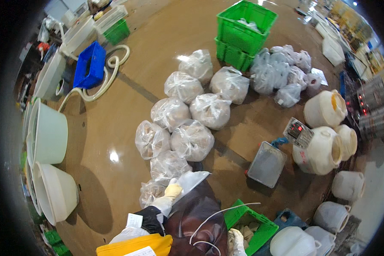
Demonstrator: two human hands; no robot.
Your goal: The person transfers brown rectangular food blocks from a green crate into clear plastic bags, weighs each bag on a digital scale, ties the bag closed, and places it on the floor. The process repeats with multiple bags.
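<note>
My left hand, in a pale yellow glove, is closed on a clear plastic bag in front of the dark red apron. Just beyond it stand several tied clear plastic bags with brownish contents that I cannot make out. My right hand, in a pale glove, is low in the picture at the near side of a green plastic crate. Tan pieces lie in that crate. Whether the right hand holds anything does not show clearly. A thin white cord runs over the apron.
Stacked green crates stand ahead, beside smaller filled plastic bags. A platform scale and white plastic drums are to the right. Large tubs, a blue crate and a pale hose are at the left. The brown floor looks wet.
</note>
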